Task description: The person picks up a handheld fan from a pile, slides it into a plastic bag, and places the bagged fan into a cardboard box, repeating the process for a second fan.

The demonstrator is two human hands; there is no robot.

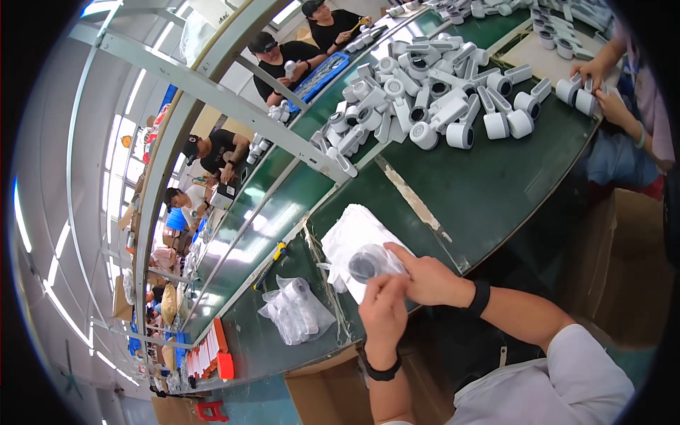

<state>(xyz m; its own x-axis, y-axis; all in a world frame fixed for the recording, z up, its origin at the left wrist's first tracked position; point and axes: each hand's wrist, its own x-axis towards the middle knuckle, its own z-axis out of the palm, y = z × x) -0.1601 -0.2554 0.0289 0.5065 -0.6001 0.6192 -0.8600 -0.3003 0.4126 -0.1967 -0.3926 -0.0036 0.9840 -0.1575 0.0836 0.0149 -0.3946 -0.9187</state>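
Observation:
My left hand [383,312] and my right hand [428,280] meet over the near edge of the green table [489,184]. Together they hold a white handheld device with a dark round end, wrapped in a clear plastic bag [368,263]. My left hand grips the bag from below. My right hand's fingers lie over its top right. Under the bagged device lies a flat stack of clear plastic bags [352,230]. Both wrists wear black bands.
A big pile of white handheld devices [425,92] covers the far table. A bundle of bagged devices [295,312] lies to the left, near a yellow-and-blue tool [278,251]. A co-worker's hands [598,88] handle devices at right. Cardboard boxes [627,262] stand beside the table. More people sit across.

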